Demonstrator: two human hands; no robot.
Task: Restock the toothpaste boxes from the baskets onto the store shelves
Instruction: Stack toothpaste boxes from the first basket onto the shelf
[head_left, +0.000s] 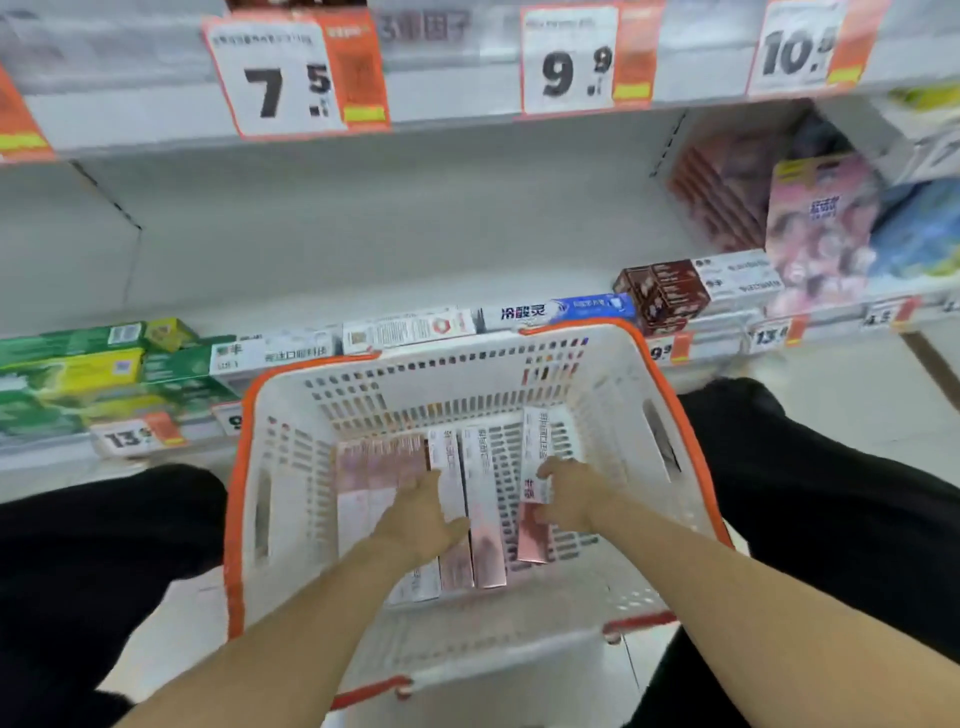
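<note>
A white basket with an orange rim (691, 467) sits on the floor between my knees, below the shelf. Several pink-and-white toothpaste boxes (485, 499) lie on its bottom. My left hand (421, 514) reaches in and grips one box at the left of the pile, fingers over it and thumb on its side. My right hand (569, 493) holds a tilted pink-and-white box (535, 519) at the right of the pile, lifted a little at one end.
The shelf (363, 291) behind the basket holds one front row: green boxes (78, 374) at left, white and blue boxes (556, 309) in the middle, dark red boxes (665, 293) and a pink pack (815, 228) at right. Price tags hang along both shelf edges.
</note>
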